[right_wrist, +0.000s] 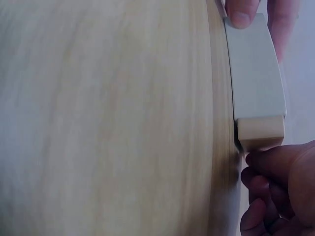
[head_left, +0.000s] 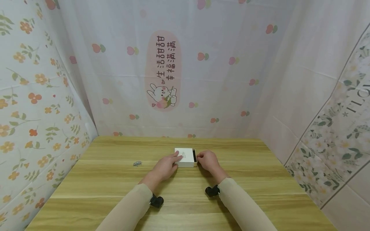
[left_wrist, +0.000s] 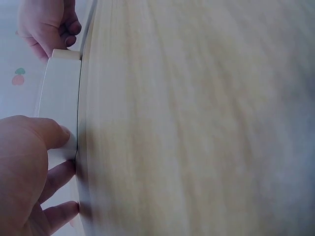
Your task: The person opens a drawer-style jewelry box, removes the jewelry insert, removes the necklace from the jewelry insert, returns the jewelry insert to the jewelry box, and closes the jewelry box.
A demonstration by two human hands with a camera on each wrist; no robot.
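A white drawer-style box (head_left: 188, 155) with small print on its lid lies on the wooden table. Its inner tray (right_wrist: 261, 128) sticks out a little at the right end, showing a dark strip inside in the head view. My left hand (head_left: 164, 166) grips the sleeve at its left end, the thumb against the front side and fingers over the top. With curled fingers, my right hand (head_left: 208, 161) pinches the protruding end of the tray. In the right wrist view, its thumb and finger meet at the tray's end wall.
Left of the box, a small, bluish-grey, clear-looking item (head_left: 137, 163) lies on the wooden table (head_left: 115, 183). Printed curtains (head_left: 225, 83) hang behind the table and at both sides. A small black camera (head_left: 157, 201) sits on each wrist.
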